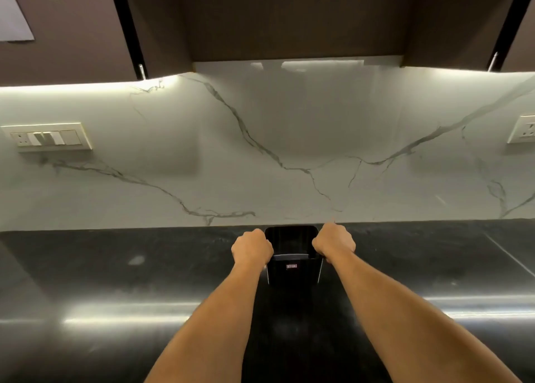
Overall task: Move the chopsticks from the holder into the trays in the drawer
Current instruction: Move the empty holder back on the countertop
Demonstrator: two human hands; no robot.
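Observation:
A black rectangular holder (pixel 293 262) stands on the dark countertop (pixel 115 267) against the marble backsplash. Its inside looks dark and I see no chopsticks in it. My left hand (pixel 251 248) grips the holder's left rim with curled fingers. My right hand (pixel 333 241) grips the right rim in the same way. A small red-and-white label sits on the holder's front face. The drawer and its trays are out of view.
The white marble backsplash (pixel 289 151) rises behind the counter. A switch panel (pixel 47 137) is mounted at the left and a socket (pixel 524 129) at the right. Dark upper cabinets (pixel 289 21) hang overhead with lit strips beneath.

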